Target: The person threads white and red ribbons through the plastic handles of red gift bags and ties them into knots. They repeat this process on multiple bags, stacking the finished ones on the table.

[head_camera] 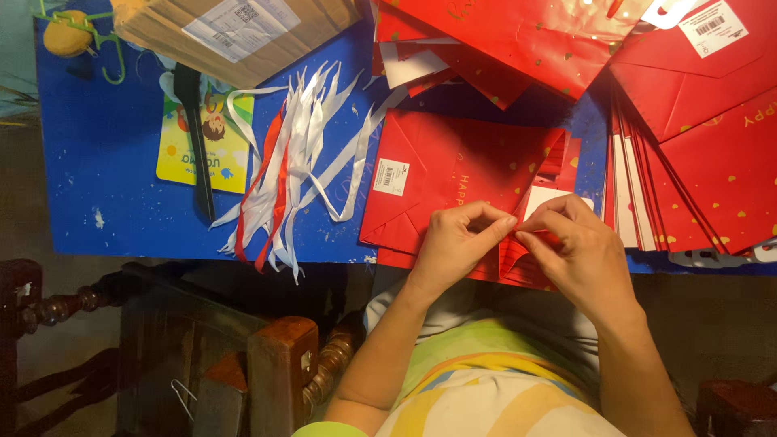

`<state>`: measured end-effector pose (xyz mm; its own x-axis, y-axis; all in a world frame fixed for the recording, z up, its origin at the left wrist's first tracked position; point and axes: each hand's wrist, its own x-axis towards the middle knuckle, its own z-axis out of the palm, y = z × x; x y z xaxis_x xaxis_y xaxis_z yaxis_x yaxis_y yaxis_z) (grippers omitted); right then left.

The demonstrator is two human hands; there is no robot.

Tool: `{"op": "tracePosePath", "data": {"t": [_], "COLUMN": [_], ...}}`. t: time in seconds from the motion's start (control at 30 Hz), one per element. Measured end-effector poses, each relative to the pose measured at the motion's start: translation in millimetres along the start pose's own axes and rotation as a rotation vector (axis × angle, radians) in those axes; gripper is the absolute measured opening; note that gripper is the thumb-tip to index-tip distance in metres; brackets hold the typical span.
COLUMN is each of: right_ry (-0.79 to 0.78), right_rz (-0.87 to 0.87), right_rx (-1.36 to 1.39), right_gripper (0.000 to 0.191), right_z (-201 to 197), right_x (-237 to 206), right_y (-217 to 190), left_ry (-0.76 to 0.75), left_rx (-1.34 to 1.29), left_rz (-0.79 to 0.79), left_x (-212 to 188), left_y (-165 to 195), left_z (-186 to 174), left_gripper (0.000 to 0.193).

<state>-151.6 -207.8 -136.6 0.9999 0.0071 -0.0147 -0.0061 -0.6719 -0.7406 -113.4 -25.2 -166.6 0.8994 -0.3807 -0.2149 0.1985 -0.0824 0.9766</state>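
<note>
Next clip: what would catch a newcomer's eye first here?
Red paper bags with gold hearts: one flat bag lies at the middle of the blue table, more are stacked at the right. At its near edge the left hand and right hand meet, fingertips pinched together. Left of it lies a bundle of white and red ribbons.

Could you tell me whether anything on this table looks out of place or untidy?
Nothing looks damaged. The white and red ribbons lie in a loose tangle left of the red paper bag that both hands, left and right, pinch at its edge.
</note>
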Motion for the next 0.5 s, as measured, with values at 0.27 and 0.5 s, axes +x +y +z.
{"op": "tracePosePath", "data": {"t": [0.27,0.5], "right_ry": [-0.026,-0.011], "right_rz": [0.072,0.075], "right_rx": [0.039,0.108], "right_gripper": [0.011,0.011], "right_z": [0.9,6.0], "right_x": [-2.3,-3.7], "right_y": [5.0,20.2], "left_ry": [-0.027,-0.052], "left_rx": [0.109,0.12], "left_rz": [0.052,0.044], "left_x": [-3.6,-1.4], "left_y": [0.5,2.4], "left_z": [-3.2,-0.6], "left_gripper": [0.015,0.015]}}
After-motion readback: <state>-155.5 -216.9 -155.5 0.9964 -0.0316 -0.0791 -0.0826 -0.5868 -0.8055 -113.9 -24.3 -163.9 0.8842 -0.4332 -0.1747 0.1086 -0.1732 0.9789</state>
